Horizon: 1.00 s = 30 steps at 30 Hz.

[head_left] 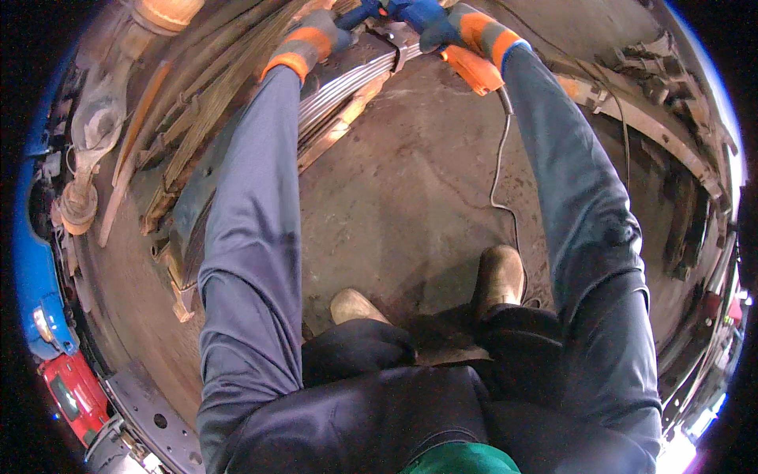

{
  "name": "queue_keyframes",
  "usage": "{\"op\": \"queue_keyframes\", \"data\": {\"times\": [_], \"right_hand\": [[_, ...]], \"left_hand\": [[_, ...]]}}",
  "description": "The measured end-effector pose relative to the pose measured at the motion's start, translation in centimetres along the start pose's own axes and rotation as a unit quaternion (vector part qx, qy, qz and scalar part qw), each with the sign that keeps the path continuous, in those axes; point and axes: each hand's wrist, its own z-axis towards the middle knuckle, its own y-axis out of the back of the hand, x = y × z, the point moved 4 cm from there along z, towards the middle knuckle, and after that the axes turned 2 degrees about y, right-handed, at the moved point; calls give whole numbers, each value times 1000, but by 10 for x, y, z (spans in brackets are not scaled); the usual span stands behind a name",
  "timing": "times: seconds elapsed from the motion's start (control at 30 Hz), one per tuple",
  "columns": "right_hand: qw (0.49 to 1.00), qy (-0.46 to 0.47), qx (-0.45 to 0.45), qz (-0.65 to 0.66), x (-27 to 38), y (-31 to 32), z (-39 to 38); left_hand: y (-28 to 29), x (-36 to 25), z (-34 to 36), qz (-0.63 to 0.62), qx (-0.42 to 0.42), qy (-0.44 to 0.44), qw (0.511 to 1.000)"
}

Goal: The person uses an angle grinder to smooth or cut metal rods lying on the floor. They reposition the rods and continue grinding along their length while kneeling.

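Both my arms stretch far forward to the top edge, in gloves with orange and grey cuffs and dark blue fingers. My right hand (446,28) is closed around an orange corded power tool (476,71). A cord (499,178) runs from the tool's rear down to the floor beside my right boot. My left hand (324,35) curls its fingers close to the right one; what it grips is cut off by the picture's edge. Below the hands lies a leaf spring (351,85), a stack of steel strips with a dark clamp (399,52) around it.
Long rusty metal strips (229,75) lie to the left, beside an axle-like part (99,130). Curved rusty springs (663,130) are piled on the right. My boots (500,276) stand on the stained floor (395,197). Blue and red objects (75,395) line the left rim.
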Motion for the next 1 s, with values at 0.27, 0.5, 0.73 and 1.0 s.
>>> {"op": "queue_keyframes", "data": {"times": [0.27,0.5,0.73,1.0], "right_hand": [[998,-16,-2,62,12,-3,-15],[998,-36,-26,34,12,-25,-30],[998,22,-53,-24,-9,-13,-40],[998,-42,-53,20,52,-1,-111]], "left_hand": [[-4,-1,0,59,15,-1,998],[-15,22,-2,68,9,-49,996],[-25,-17,3,114,1,-71,991],[-23,31,26,59,-29,-76,995]]}}
